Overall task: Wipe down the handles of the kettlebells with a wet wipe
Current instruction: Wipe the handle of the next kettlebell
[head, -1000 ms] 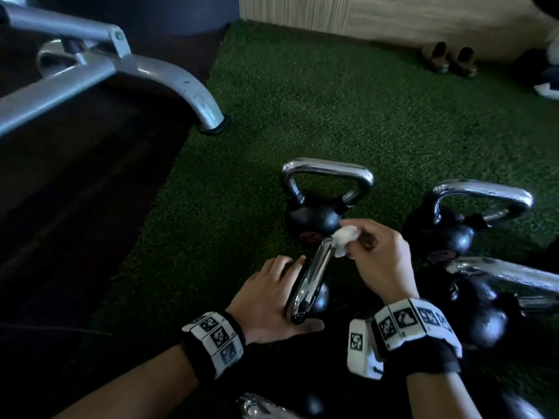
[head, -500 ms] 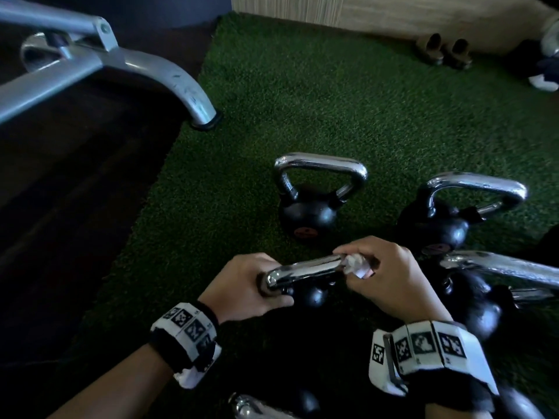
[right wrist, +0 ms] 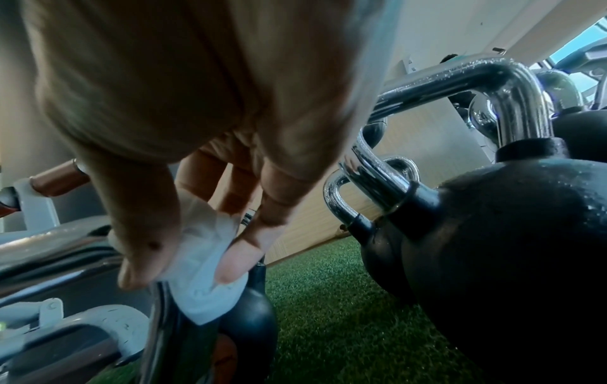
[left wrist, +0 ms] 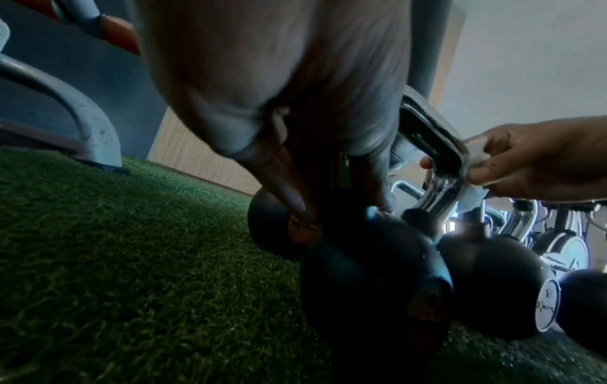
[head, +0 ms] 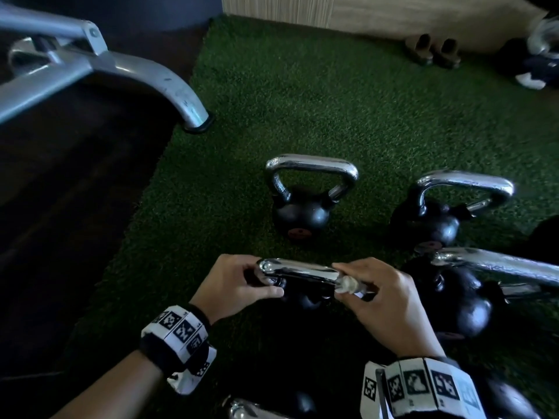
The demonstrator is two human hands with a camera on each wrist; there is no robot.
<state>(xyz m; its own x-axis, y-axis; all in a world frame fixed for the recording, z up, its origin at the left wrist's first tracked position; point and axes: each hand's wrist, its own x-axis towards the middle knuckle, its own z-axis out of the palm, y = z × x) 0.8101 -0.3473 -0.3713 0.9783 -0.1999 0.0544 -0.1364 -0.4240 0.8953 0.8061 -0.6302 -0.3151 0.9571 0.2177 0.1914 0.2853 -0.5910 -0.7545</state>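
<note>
A small black kettlebell [left wrist: 371,280] with a chrome handle [head: 299,272] stands on green turf between my hands. My left hand [head: 239,285] grips the handle's left corner, thumb underneath. At the right corner, my right hand [head: 381,297] pinches a white wet wipe [head: 348,284] around the chrome. The right wrist view shows the wet wipe [right wrist: 203,275] squeezed between thumb and fingers against the handle's upright leg. From the left wrist view, the wet wipe [left wrist: 473,181] wraps the handle's bend.
Other chrome-handled kettlebells stand close by: one behind [head: 302,213], one at the back right [head: 435,222], a bigger one [head: 465,300] right beside my right hand, another near my wrists [head: 257,409]. A grey machine leg [head: 181,95] meets the turf's left edge. Shoes [head: 432,51] lie by the far wall.
The kettlebell's handle has turned from pointing away from me to lying crosswise. My left hand moved from the ball to the handle's left end; my right hand with the wipe slid to the right corner.
</note>
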